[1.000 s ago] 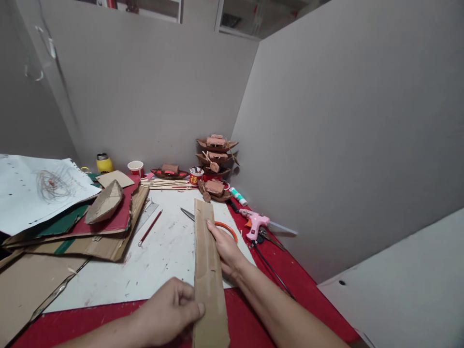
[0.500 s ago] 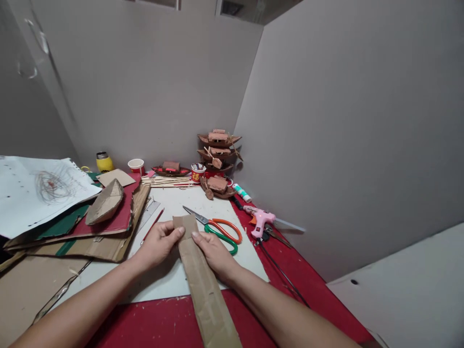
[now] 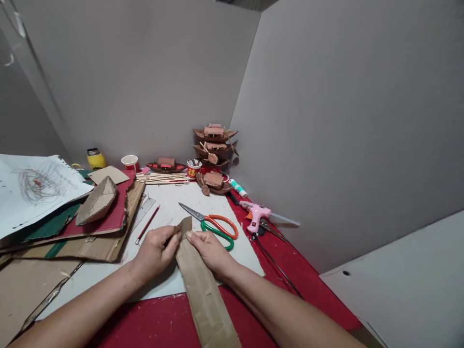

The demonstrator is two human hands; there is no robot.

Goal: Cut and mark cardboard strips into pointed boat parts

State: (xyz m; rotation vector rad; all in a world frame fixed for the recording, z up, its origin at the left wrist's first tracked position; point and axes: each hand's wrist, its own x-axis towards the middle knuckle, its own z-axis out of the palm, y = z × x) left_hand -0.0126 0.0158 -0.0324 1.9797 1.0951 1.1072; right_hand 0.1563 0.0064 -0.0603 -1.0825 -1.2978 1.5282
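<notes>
A long brown cardboard strip runs from the bottom of the head view up to both hands. My left hand pinches its upper left edge, where the end is bent. On the strip's right edge, my right hand grips with the thumb on top. The far end of the strip stands up, creased, between the hands. Just beyond my right hand lie scissors with orange and green handles, their blades pointing to the upper left. A red pencil rests left of the strip on a white board.
Stacked cardboard with a small boat hull is at left. Model boats, sticks and paper cups line the back. A pink glue gun with its cord lies at right.
The strip's far end has been bent up at my left hand, which has turned and closed more around it. The view has shifted slightly, moving the scenery left and up.
</notes>
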